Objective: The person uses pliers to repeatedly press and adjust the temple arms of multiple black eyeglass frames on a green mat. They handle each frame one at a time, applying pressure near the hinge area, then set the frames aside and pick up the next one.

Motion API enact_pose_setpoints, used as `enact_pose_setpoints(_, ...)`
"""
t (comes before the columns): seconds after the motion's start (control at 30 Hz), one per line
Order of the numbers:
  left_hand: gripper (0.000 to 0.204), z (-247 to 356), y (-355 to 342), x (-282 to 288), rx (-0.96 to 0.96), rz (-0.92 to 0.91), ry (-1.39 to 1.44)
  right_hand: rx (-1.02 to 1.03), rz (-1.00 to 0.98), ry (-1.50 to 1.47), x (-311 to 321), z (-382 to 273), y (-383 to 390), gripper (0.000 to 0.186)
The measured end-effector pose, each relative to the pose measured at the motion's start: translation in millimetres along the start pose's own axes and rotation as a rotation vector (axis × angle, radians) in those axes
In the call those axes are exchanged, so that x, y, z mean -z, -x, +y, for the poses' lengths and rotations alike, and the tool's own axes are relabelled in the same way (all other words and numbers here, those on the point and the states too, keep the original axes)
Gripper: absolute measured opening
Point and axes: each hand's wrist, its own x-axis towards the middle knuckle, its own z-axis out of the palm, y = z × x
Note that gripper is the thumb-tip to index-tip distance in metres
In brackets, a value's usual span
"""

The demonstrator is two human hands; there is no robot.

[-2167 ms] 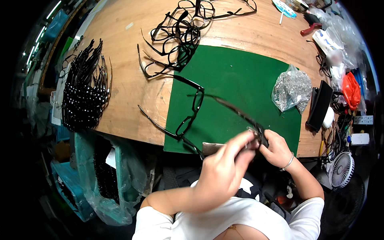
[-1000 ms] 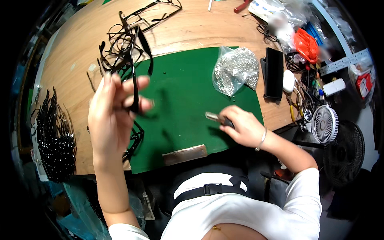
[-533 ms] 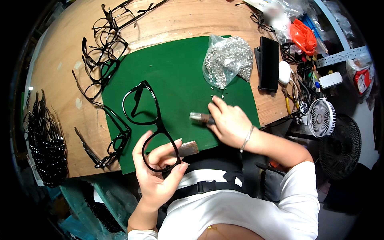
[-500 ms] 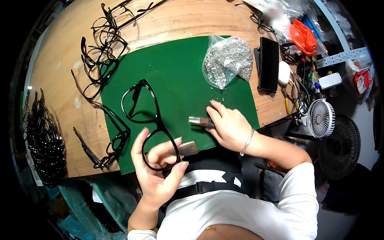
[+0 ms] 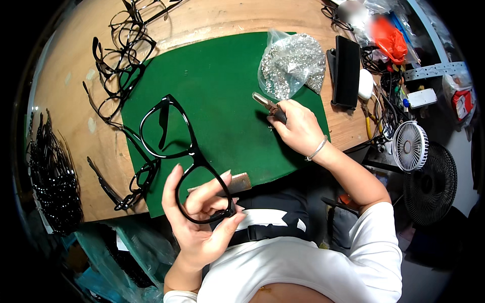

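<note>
My left hand (image 5: 199,227) is closed at the lower part of a black eyeglass frame (image 5: 194,150), fingers and thumb at the rim of its lower lens opening. The frame is held slanted above the green mat (image 5: 217,76), and one temple (image 5: 164,123) shows behind its upper rim. My right hand (image 5: 301,126) is closed around pliers (image 5: 270,105), their silver jaws pointing up and left. A few tiny metal pieces (image 5: 271,128) lie beside its fingers. Just beyond it sits a clear plastic bag (image 5: 284,65) with many small silver metal parts.
Several black eyeglass frames (image 5: 121,65) lie along the mat's left side. A heap of glossy black parts (image 5: 53,177) sits at the far left. A textured metal block (image 5: 241,182) rests at the mat's near edge. To the right are a black phone-like slab (image 5: 346,73) and a white fan (image 5: 409,146).
My right hand has moved away from me, toward the bag, and the pliers have turned from pointing left to pointing up-left. My left hand still holds the eyeglass frame much as before.
</note>
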Motion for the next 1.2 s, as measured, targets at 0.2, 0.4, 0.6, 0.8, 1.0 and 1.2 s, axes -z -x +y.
enact_pose_setpoints(0.2,0.092,-6.8,-6.9,-7.0,-0.051,0.034,-0.143,0.086,0.003,0.166,-2.8,-2.9,-1.3,0.016)
enact_pose_setpoints(0.4,0.089,-8.8,-5.6,-7.4,-0.13,0.025,-0.302,0.057,-0.17,-0.335,37.1,-54.6,23.8,0.014)
enact_pose_setpoints(0.6,0.086,-9.2,-9.3,-25.4,-0.166,0.083,-0.335,0.03,-0.224,-0.821,37.4,-81.9,59.0,0.014)
enact_pose_setpoints(0.8,0.084,-9.1,-5.3,-23.0,-0.157,0.071,-0.365,-0.309,-0.509,-1.272,39.6,-87.8,49.6,0.018)
enact_pose_setpoints(1.0,0.084,3.8,-8.7,-12.5,0.081,-0.098,-0.064,-0.208,-0.689,-1.167,49.4,-85.4,44.1,0.019)
enact_pose_setpoints(1.2,0.084,12.9,-7.4,-8.2,0.173,-0.101,0.054,-0.198,-0.681,-1.242,49.9,-93.9,47.3,0.017)
